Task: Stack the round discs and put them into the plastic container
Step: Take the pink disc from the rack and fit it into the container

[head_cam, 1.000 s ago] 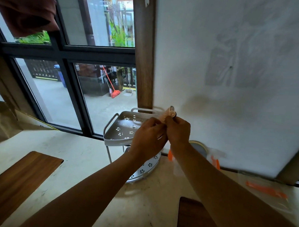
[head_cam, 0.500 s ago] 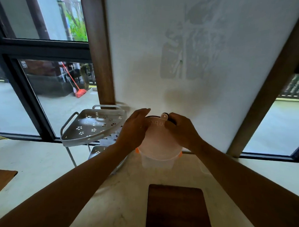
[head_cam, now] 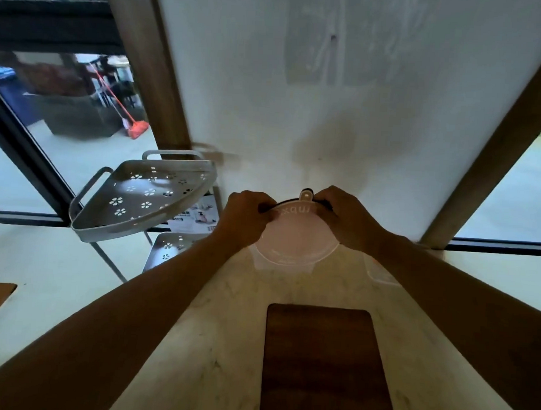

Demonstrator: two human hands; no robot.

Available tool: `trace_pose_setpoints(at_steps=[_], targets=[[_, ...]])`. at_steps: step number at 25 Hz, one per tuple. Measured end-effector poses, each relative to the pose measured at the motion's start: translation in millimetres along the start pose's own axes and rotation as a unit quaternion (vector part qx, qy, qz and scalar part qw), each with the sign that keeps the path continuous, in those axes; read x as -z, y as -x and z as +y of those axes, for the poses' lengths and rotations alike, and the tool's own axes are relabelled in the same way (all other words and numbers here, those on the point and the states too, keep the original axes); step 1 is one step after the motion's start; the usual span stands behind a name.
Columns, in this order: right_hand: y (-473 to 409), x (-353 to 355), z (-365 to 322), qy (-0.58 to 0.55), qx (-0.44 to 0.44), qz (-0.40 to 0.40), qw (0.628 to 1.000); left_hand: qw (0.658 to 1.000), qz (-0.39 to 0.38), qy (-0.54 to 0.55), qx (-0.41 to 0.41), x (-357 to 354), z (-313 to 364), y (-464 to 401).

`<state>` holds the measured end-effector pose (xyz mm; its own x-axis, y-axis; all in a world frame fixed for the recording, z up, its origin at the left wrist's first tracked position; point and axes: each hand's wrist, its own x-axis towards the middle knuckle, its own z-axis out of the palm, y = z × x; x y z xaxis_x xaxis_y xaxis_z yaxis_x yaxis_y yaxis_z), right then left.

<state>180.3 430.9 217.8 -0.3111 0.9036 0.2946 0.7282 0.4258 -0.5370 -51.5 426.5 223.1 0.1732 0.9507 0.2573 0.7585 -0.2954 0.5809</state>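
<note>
A stack of round discs [head_cam: 297,237] is held at its far rim by both hands; the top disc is translucent pale pink with a small tab and raised letters, and a dark edge shows behind it. My left hand [head_cam: 247,217] grips the left side, my right hand [head_cam: 344,219] the right side. Just below the discs stands a clear plastic container [head_cam: 262,263] on the marble counter, mostly hidden by the stack.
A dark wooden board [head_cam: 321,362] lies on the counter [head_cam: 214,326] near me. A grey perforated two-tier corner rack [head_cam: 145,196] stands to the left by the window. A white wall panel rises right behind the discs. Clear plastic [head_cam: 381,273] lies to the right.
The view has swung right and down. The discs, first held edge-on by the rack, now face me over the container, with both hands on their rim and lower.
</note>
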Motion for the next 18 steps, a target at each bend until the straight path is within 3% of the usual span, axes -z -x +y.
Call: trace_pose_setpoints(at_steps=[7,18], targets=[[-43.6,-36.3,55.7,0.007,0.024,0.08,0.996,0.998,0.05,0.033,0.036,-34.4,-34.2,-60.2],[-106.7,-98.4,136.5,0.053,0.001,0.015,0.998,0.999,0.028,-0.016,0.033,-113.2,-109.4,-127.5]])
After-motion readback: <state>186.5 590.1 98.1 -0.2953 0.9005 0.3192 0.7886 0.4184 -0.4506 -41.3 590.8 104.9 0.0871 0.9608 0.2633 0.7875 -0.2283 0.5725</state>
